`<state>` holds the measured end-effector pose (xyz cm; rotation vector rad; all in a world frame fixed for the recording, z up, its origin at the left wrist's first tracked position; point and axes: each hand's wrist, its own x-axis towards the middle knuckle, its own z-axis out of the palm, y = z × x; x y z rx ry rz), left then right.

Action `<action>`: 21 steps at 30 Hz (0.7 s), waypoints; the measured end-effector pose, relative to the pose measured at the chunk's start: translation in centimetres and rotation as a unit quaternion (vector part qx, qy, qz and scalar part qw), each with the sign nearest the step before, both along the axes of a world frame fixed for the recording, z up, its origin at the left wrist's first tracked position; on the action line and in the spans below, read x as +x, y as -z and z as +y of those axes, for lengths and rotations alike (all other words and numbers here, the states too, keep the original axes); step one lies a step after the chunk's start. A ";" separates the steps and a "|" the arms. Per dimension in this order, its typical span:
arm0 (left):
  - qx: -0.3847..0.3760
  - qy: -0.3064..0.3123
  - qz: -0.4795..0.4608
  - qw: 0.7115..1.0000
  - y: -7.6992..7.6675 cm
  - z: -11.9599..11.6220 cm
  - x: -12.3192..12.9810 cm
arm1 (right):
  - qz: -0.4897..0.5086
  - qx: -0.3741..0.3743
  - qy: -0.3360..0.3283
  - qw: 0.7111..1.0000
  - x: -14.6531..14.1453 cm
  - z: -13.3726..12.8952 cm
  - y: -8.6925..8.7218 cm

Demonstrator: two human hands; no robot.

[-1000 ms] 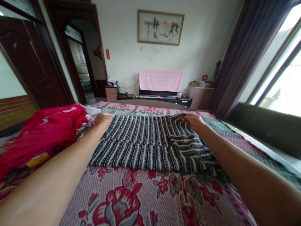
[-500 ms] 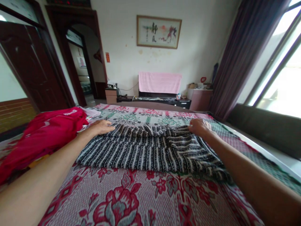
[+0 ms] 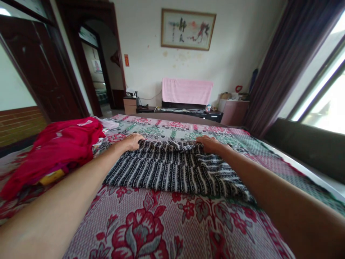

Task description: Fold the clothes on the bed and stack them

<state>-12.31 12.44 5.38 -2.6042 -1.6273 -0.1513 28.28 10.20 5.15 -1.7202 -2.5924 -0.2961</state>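
The striped knit cloth (image 3: 164, 172) lies on the near side of the fingers, largely spread flat, its far edge bunched rather than smooth. The left hand (image 3: 133, 141) and right hand (image 3: 211, 145) curl their fingers onto that edge, clamped or not I cannot tell; left of them, red clothes (image 3: 66, 142) lie heaped, unfolded, on the floral cover (image 3: 145, 230).

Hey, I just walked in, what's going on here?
A person has the left hand and right hand at the far edge of a striped knit cloth. It lies on a flowered cover, rumpled along that edge; how firmly it is gripped is unclear. Red clothing lies heaped on the left.
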 end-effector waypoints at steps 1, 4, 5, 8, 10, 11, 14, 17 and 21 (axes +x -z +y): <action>0.003 -0.024 -0.006 1.000 0.0 -0.1 0.0 | -0.005 0.008 0.022 1.000 -0.1 -0.4 -0.4; 0.057 -0.067 -0.039 0.995 0.1 -0.5 -0.5 | 0.007 0.066 0.062 0.996 0.2 -1.4 -1.4; 0.080 -0.059 -0.048 0.994 0.1 -0.7 -0.7 | 0.015 0.087 0.067 0.994 0.5 -1.6 -1.6; 0.110 -0.023 -0.063 0.992 -0.5 -1.5 -1.4 | 0.039 0.123 0.067 0.989 1.9 -2.5 -2.3; 0.092 -0.028 -0.069 0.993 -1.2 -2.1 -2.0 | 0.050 0.121 0.059 0.990 2.7 -3.2 -2.8; 0.082 -0.037 -0.071 0.993 -1.5 -2.4 -2.3 | 0.059 0.119 0.054 0.990 3.1 -3.6 -3.0; 0.056 -0.037 -0.074 0.995 -2.7 -3.5 -3.0 | 0.098 0.109 0.031 0.989 4.1 -4.8 -3.5; -0.002 -0.017 -0.069 0.997 -3.9 -4.7 -3.7 | 0.130 0.090 0.011 0.987 5.0 -5.7 -3.8; -0.089 -0.036 -0.045 0.994 -5.5 -5.6 -4.6 | 0.100 0.057 0.010 0.993 5.8 -6.3 -4.7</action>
